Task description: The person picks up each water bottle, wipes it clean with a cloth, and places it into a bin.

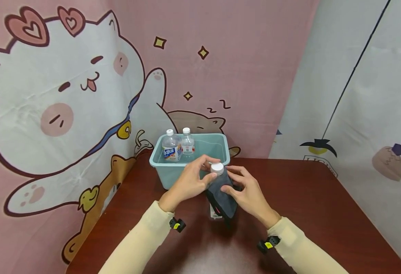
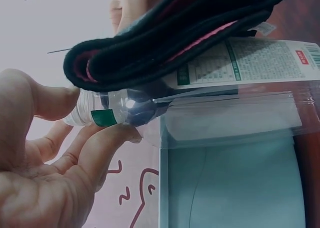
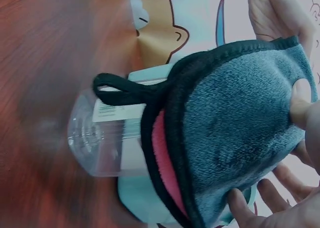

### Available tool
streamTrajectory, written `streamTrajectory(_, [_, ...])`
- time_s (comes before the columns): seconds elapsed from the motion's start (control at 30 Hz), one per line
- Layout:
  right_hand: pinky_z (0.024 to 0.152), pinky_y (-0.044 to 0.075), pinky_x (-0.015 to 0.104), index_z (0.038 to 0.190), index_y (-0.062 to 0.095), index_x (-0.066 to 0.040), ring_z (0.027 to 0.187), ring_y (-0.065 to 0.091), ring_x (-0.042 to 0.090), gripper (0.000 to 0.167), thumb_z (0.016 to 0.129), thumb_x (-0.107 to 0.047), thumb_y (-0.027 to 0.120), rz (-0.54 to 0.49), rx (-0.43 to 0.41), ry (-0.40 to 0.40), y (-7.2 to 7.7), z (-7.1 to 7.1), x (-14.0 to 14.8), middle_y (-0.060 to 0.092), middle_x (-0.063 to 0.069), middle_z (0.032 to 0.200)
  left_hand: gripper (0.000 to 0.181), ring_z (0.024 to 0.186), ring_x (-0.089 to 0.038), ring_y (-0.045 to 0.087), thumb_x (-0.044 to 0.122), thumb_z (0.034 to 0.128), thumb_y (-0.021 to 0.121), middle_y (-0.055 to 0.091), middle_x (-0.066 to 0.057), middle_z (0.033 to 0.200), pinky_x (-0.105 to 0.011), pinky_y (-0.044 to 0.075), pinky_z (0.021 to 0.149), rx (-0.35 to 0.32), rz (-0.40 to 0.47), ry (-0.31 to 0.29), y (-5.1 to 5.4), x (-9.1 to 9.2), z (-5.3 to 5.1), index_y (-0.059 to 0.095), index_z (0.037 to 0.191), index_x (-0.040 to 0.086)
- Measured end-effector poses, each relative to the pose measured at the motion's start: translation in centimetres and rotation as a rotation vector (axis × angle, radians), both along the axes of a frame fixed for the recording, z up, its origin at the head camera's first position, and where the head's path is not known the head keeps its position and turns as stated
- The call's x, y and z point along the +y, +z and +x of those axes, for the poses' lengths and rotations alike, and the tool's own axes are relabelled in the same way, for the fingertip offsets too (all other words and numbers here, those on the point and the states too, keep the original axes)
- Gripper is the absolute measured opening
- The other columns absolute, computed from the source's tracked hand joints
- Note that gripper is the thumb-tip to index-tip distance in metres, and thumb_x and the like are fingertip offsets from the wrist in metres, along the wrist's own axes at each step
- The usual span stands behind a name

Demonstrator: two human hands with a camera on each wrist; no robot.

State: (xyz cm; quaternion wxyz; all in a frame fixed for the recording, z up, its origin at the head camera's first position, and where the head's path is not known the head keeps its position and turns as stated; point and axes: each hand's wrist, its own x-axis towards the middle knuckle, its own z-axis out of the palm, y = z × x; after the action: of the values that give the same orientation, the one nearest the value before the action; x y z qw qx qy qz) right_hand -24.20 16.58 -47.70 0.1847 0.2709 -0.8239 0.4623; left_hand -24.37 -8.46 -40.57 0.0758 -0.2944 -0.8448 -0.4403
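In front of me a clear plastic bottle (image 3: 97, 148) with a white cap (image 1: 217, 168) is held above the table, leaning. My left hand (image 1: 191, 182) pinches the bottle near its neck, thumb and fingers on either side, as the left wrist view shows. A folded grey cleaning cloth (image 1: 223, 194) with black edging, pink inner side and a hanging loop (image 3: 122, 95) lies over the bottle's side. My right hand (image 1: 246, 190) grips the cloth against the bottle. The cloth covers much of the bottle; a printed label (image 2: 270, 62) shows below it.
A light-blue plastic bin (image 1: 166, 177) stands behind the hands at the table's back. Inside it are one labelled clear bottle (image 1: 171, 149) and another clear bottle (image 1: 188, 144), both white-capped. The brown table (image 1: 289, 205) reaches a cartoon-printed curtain (image 1: 248, 76).
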Motion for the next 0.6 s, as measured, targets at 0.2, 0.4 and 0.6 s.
streamTrajectory(0.2, [0.093,0.074,0.044,0.143,0.081,-0.001,0.124,0.081,0.028,0.049,0.098,-0.018,0.095,0.004,0.038,-0.026,0.5,-0.5,0.0,0.081,0.008,0.137,0.042,0.123,-0.030,0.081,0.012,0.1124,0.079,0.080,-0.009,0.125,-0.054,0.068,0.108,0.038,-0.006,0.002,0.0,0.0,0.0,0.069,0.152,0.018])
streamTrajectory(0.4, [0.085,0.067,0.022,0.127,0.091,-0.009,0.104,0.081,0.014,0.034,0.094,-0.011,0.098,0.014,0.073,-0.070,0.6,-1.3,0.6,0.086,0.001,0.114,0.043,0.123,-0.029,0.082,0.012,0.1120,0.079,0.081,-0.008,0.124,-0.048,0.070,0.101,0.026,-0.006,-0.004,0.0,0.0,0.1,0.068,0.153,0.017])
streamTrajectory(0.6, [0.072,0.060,0.017,0.109,0.095,-0.014,0.087,0.072,0.006,0.021,0.091,-0.004,0.099,0.017,-0.002,-0.056,0.7,-1.5,1.6,0.082,0.000,0.099,0.042,0.123,-0.031,0.081,0.012,0.1124,0.078,0.081,-0.009,0.124,-0.058,0.068,0.108,0.018,0.006,-0.008,-0.1,0.1,0.0,0.068,0.153,0.017])
